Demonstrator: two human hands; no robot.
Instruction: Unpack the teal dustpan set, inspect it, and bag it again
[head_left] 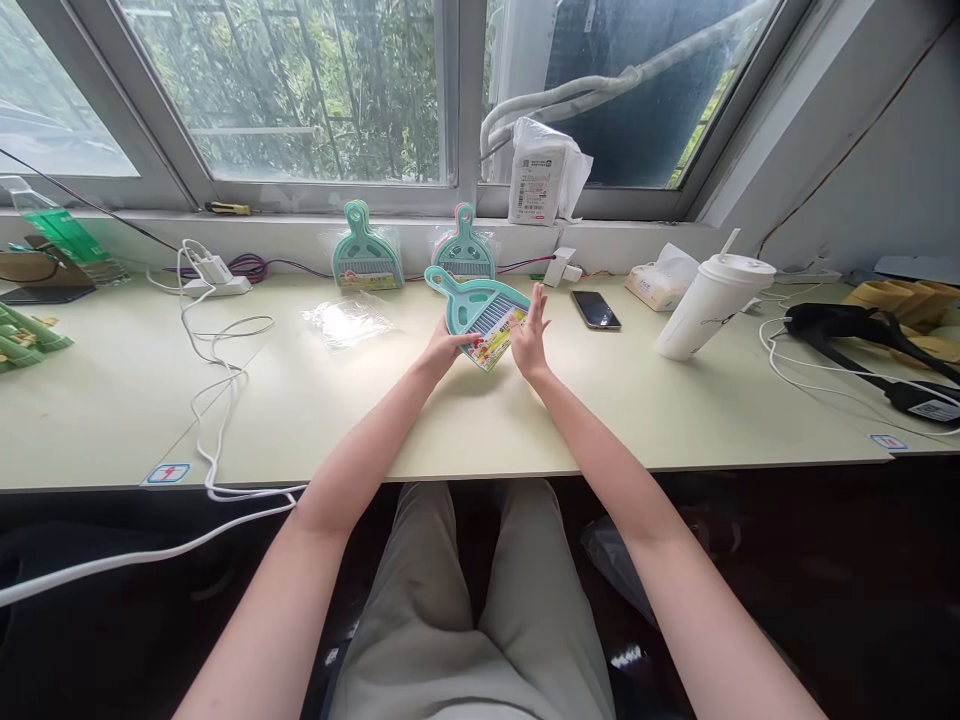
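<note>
- Nearest, two bare forearms reach over the front edge of the pale counter [480, 430], above the person's trousers [465, 620].
- The left grip [441, 350] is closed on the lower left side of the teal dustpan [469, 300], its thumb lying over the front.
- The right grip [529, 342] is open at the opposite side, fingers spread and pointing up, thumb side against or very near the printed card [495, 342].
- The teal dustpan is tilted above the counter between the two, its looped handle toward the upper left; a striped brush [491, 318] shows behind the card.
- Right of the hands, a white lidded cup [709, 305] with a straw stands on the counter, a dark phone [596, 310] lying flat between.
- To the left lies a crumpled clear wrapper [349, 320], with white cables [225, 370] farther left.
- Behind, two more wrapped dustpan sets [367, 260] lean upright against the wall below the sill.
- Farthest, a white paper pack [536, 185] and a yellow cutter [227, 208] rest on the windowsill [300, 225].
</note>
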